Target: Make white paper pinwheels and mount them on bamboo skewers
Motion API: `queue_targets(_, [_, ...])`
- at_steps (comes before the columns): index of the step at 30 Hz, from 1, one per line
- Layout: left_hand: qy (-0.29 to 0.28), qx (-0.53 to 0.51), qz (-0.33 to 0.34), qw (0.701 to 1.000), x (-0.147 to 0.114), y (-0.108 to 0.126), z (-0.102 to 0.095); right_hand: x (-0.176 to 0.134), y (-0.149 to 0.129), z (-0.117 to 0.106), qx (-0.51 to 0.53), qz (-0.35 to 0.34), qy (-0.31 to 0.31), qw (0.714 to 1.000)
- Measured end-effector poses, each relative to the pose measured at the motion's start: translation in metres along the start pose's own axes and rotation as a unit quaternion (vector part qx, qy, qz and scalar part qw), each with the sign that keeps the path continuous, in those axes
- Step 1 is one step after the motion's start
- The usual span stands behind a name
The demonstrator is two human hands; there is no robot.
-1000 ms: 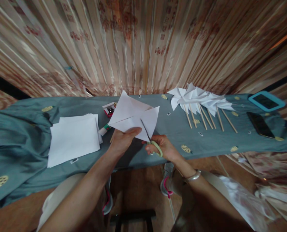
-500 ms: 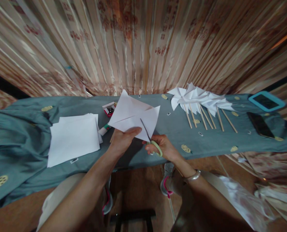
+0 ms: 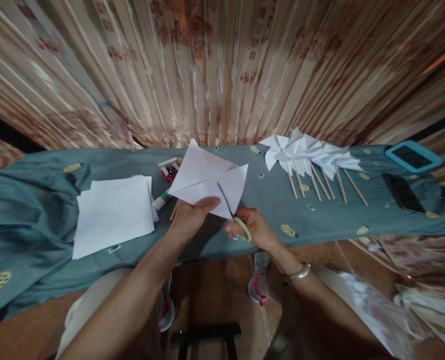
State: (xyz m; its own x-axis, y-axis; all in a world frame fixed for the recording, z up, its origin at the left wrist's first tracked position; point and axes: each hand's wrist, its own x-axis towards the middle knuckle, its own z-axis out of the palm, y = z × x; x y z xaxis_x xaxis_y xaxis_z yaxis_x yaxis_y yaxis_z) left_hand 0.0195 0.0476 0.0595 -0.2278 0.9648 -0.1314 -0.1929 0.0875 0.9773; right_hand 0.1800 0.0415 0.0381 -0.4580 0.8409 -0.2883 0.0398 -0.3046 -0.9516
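A white square sheet of paper (image 3: 203, 172) is held above the table, with slits running in from its corners. My left hand (image 3: 192, 212) grips its lower edge, thumb on top and fingers hidden beneath. In my right hand (image 3: 253, 227) are scissors (image 3: 242, 226) with pale green handles. Their blades lie along a slit at the sheet's lower right corner, pointing toward its middle. Left of my left hand lies a stack of white paper (image 3: 113, 212). A glue stick (image 3: 162, 200) and a small red and white box (image 3: 169, 168) rest beside the held sheet.
Several white paper pinwheels (image 3: 308, 150) on wooden sticks lie together at the back right. Farther right are a blue-framed device (image 3: 413, 156) and a black phone (image 3: 403, 193). A green cloth (image 3: 222, 250) covers the narrow table; a pleated curtain (image 3: 222, 75) hangs behind it.
Almost nothing differs. The fingers of my right hand have shifted slightly at the scissor handles, while the paper and blades stay in nearly the same place.
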Motion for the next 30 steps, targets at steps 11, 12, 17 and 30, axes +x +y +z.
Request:
queue_targets(11, [-0.009, -0.004, 0.004, 1.000, 0.0016, -0.0029, -0.0009, 0.0018, 0.0022, 0.0016, 0.008, 0.002, 0.005, 1.000])
queue_targets(12, [-0.010, -0.002, 0.003, 1.000, 0.0017, -0.0033, -0.0013, 0.0017, 0.0023, 0.0017, 0.006, 0.002, 0.002, 1.000])
queue_targets(17, [-0.003, -0.003, -0.001, 1.000, 0.0021, -0.0043, -0.0019, 0.0010, 0.0018, 0.0024, -0.002, -0.002, 0.003, 1.000])
queue_targets(30, [-0.003, 0.001, -0.003, 1.000, 0.0008, -0.0015, -0.0007, 0.0014, 0.0015, 0.0019, -0.021, -0.009, 0.005, 1.000])
